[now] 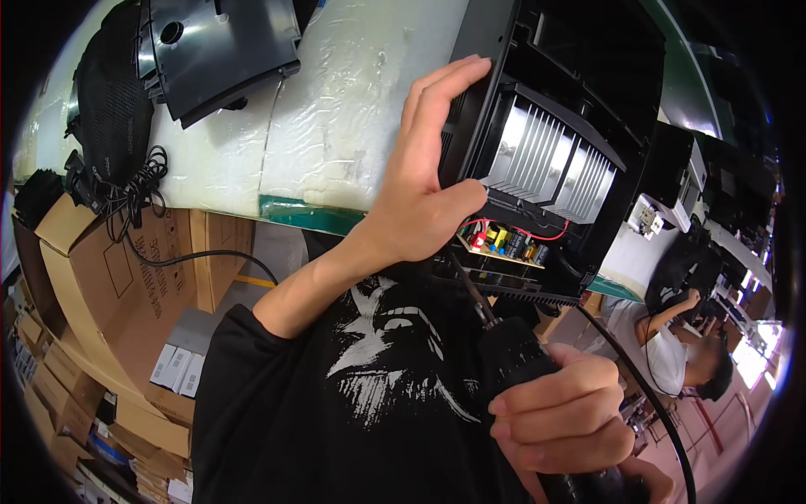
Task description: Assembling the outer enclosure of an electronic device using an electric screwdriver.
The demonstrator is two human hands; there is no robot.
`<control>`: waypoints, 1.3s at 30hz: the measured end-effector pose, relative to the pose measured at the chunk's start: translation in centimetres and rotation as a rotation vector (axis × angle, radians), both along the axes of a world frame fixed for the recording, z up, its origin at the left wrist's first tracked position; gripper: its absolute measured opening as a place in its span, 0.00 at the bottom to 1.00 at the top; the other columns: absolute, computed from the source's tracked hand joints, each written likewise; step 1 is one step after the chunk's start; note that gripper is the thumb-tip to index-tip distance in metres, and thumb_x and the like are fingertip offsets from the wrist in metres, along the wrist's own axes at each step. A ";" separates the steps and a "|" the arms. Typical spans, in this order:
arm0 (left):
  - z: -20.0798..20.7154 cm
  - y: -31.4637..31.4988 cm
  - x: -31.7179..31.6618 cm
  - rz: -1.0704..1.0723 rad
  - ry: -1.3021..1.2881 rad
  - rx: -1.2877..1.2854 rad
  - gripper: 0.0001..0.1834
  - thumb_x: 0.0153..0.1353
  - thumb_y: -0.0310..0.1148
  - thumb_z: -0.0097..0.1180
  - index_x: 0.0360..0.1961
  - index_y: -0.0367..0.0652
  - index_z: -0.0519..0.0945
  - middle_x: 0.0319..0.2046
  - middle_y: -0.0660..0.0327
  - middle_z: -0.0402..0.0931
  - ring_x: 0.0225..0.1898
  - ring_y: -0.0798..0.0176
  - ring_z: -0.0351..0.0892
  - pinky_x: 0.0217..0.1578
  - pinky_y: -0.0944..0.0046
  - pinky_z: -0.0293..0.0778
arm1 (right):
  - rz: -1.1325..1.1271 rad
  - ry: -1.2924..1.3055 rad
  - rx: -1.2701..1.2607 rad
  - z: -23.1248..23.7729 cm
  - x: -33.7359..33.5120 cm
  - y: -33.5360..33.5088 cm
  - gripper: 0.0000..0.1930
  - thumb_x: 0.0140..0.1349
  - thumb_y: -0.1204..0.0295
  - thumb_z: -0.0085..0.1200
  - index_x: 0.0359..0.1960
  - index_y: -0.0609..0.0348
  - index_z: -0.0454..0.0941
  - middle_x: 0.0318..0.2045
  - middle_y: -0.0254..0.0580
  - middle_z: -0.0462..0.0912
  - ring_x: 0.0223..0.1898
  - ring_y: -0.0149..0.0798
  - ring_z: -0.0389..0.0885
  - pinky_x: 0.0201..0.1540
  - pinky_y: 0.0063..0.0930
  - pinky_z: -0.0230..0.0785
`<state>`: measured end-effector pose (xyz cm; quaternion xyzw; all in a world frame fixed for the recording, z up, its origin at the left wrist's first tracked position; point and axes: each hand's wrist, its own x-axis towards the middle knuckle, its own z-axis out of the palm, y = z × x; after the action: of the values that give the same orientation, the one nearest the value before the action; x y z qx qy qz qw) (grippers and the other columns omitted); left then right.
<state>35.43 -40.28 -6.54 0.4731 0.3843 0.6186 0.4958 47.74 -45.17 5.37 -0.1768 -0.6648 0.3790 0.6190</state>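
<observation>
A black device housing lies on the bench with its inside exposed. Within it sit a finned silver heat sink and a small circuit board with red and black wires. My left hand rests against the housing's left side, fingers stretched out along it and thumb over the edge. My right hand is wrapped round a black power screwdriver. Its long bit points up and left at the housing's near edge; whether the tip touches a screw is hidden.
Wrap covers the bench. Further left lie a black plastic panel, a black mesh bag and a coiled cable. Cardboard boxes stand below on the left. A black cord hangs at right, near another person.
</observation>
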 end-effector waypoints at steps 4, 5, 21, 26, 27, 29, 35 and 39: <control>0.0 0.0 0.2 0.019 -0.039 -0.005 0.42 0.37 0.18 0.45 0.62 0.35 0.60 0.60 0.48 0.56 0.64 0.51 0.53 0.64 0.59 0.48 | 0.225 -0.259 -0.241 2.4 0.6 0.4 0.09 0.55 0.75 0.58 0.28 0.62 0.69 0.20 0.43 0.76 0.20 0.40 0.78 0.20 0.24 0.73; 0.0 0.0 0.4 0.025 -0.040 -0.004 0.42 0.37 0.18 0.45 0.62 0.35 0.60 0.60 0.48 0.56 0.64 0.51 0.53 0.64 0.59 0.48 | 0.224 -0.320 -0.251 2.6 0.7 0.5 0.11 0.57 0.70 0.58 0.33 0.63 0.71 0.21 0.41 0.75 0.20 0.39 0.77 0.20 0.24 0.73; 0.6 -0.8 0.2 0.193 0.008 -0.051 0.39 0.36 0.18 0.47 0.59 0.37 0.66 0.61 0.49 0.60 0.64 0.50 0.56 0.64 0.58 0.50 | 0.254 -0.151 -0.060 -0.4 -1.4 1.5 0.05 0.52 0.77 0.56 0.28 0.64 0.74 0.25 0.48 0.79 0.24 0.44 0.81 0.21 0.27 0.72; 1.0 -0.6 0.2 0.204 0.030 -0.050 0.39 0.36 0.17 0.47 0.59 0.37 0.66 0.61 0.49 0.61 0.64 0.50 0.57 0.64 0.58 0.50 | 0.165 0.056 0.121 -1.3 -3.8 2.5 0.48 0.48 0.28 0.42 0.64 0.46 0.52 0.19 0.37 0.68 0.09 0.29 0.64 0.09 0.19 0.63; 1.1 -0.6 0.3 0.212 0.046 -0.031 0.39 0.36 0.17 0.47 0.59 0.37 0.66 0.61 0.49 0.61 0.64 0.50 0.57 0.64 0.58 0.50 | 0.172 0.072 0.139 0.7 -3.3 2.8 0.48 0.48 0.28 0.42 0.64 0.46 0.52 0.19 0.37 0.68 0.09 0.29 0.64 0.09 0.19 0.63; 0.7 -0.8 -0.3 0.248 0.055 -0.049 0.39 0.36 0.17 0.47 0.59 0.36 0.66 0.61 0.49 0.61 0.64 0.51 0.57 0.65 0.59 0.50 | 0.526 -0.534 -0.638 5.6 -0.6 3.4 0.25 0.66 0.53 0.32 0.36 0.66 0.72 0.31 0.55 0.79 0.35 0.51 0.79 0.38 0.38 0.72; 1.3 -1.2 0.7 0.187 0.101 -0.057 0.40 0.39 0.19 0.47 0.62 0.36 0.62 0.63 0.48 0.58 0.66 0.50 0.54 0.66 0.59 0.48 | 0.104 0.101 -0.256 0.2 -2.7 1.4 0.45 0.52 0.34 0.48 0.58 0.60 0.53 0.16 0.45 0.68 0.11 0.39 0.68 0.14 0.30 0.69; 0.9 -0.6 -0.3 0.040 0.307 -0.035 0.43 0.42 0.23 0.49 0.66 0.35 0.54 0.66 0.43 0.51 0.67 0.45 0.50 0.66 0.57 0.48 | 0.060 0.109 -0.147 2.7 -1.0 1.0 0.46 0.56 0.40 0.49 0.66 0.49 0.38 0.18 0.44 0.69 0.12 0.38 0.68 0.11 0.28 0.67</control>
<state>35.12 -40.92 -5.65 0.5455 0.4757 0.5421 0.4269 46.75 -44.13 8.12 -0.1807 -0.6056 0.4543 0.6279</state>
